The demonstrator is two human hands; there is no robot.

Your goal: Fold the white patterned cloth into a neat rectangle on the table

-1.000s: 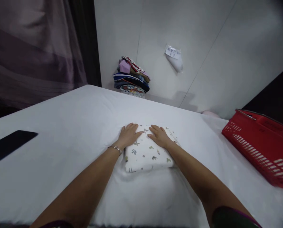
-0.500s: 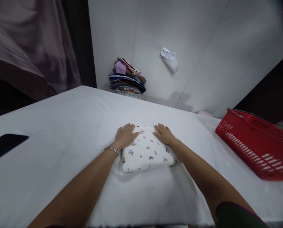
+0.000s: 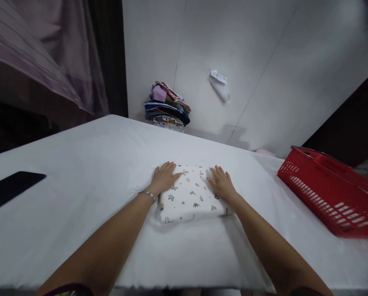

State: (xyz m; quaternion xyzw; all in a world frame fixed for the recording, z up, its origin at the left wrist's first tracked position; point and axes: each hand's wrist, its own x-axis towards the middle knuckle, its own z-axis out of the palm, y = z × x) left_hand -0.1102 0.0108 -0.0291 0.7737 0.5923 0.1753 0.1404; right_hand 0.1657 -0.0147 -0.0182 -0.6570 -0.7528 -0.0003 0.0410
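Observation:
A folded white cloth [image 3: 192, 195] printed with small leaves and sprigs lies flat on the white-covered table [image 3: 88, 172] in front of me. My left hand [image 3: 165, 177] rests on its left edge, fingers stretched and a little apart, a metal band at the wrist. On its right edge lies my right hand [image 3: 221, 183], fingers spread and slightly smeared by motion. Neither hand grips the cloth; the palms touch it from above. The cloth's exact kind cannot be made out while it is folded.
A red plastic basket [image 3: 329, 193] with metal handles stands at the table's right side. A dark flat object [image 3: 14, 187] lies at the left. Beyond the far edge is a stack of folded clothes [image 3: 167, 107]. A plastic bag with a paper label [image 3: 219, 86] hangs on the wall.
My right hand has shifted right and slightly towards me along the cloth's edge. My left hand stays on the left edge. The view has tilted a little.

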